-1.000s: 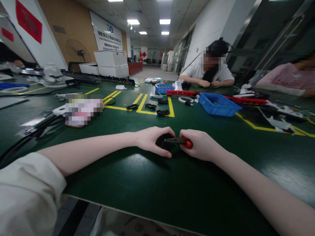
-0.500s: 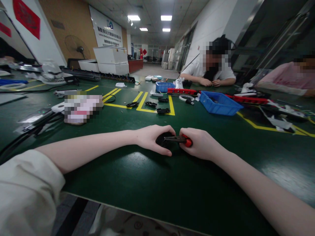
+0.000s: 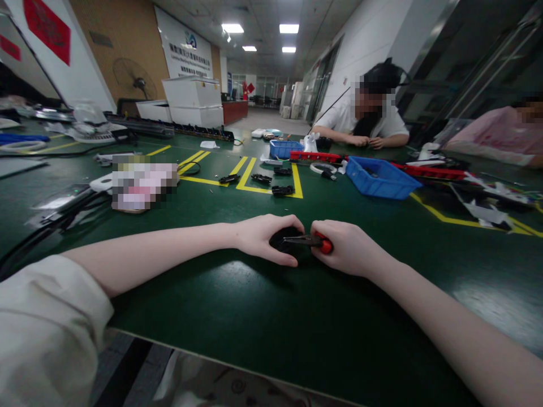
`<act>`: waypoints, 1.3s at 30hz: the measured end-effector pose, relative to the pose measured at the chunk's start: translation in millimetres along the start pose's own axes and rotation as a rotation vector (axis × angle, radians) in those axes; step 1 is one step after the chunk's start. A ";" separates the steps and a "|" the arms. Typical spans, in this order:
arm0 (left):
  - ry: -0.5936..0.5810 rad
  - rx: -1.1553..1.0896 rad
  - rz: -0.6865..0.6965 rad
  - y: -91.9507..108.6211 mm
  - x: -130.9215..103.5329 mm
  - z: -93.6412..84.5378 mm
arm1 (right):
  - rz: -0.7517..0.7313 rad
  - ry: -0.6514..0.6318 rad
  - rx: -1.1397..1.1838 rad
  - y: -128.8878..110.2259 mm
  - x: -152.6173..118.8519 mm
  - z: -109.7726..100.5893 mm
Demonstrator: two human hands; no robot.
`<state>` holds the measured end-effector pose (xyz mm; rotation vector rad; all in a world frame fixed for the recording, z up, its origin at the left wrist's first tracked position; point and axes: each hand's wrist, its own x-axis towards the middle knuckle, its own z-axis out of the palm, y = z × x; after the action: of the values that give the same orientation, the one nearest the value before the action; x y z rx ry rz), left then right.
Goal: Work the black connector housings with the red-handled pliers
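My left hand curls around a dark, rounded black piece, whose exact kind I cannot make out. Thumb and forefinger reach round its two sides. In my right hand are red-handled needle-nose pliers, gripped in a closed fist. The pliers' jaws point left and their tips meet the black piece. Whether the jaws clamp anything is too small to tell. Both hands are low over the green table. Beyond them lie several small black parts, in and beside a yellow-taped outline.
A blue bin stands right of the parts, with a smaller blue tray farther back. Red strips run between them. At left are a blurred phone and black cables. A co-worker sits across the table.
The view has shifted very slightly. My hands, the black piece and the pliers keep nearly the same pose.
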<state>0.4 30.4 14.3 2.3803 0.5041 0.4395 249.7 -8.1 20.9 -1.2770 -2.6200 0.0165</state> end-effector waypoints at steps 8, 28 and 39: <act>0.026 -0.028 -0.015 1.5 -0.3 -0.1 | 0.024 0.009 -0.043 -4.8 1.7 -4.5; 0.060 -0.021 -0.005 -1.1 -0.3 0.5 | 0.008 0.092 -0.149 -8.2 1.4 -3.7; 0.243 0.207 -0.055 -2.9 -1.0 7.1 | 0.091 0.053 -0.101 -8.7 2.5 -3.2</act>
<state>1.9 28.3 7.1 2.5164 0.7554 0.6854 242.1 -11.8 25.4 -1.4090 -2.5450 -0.1349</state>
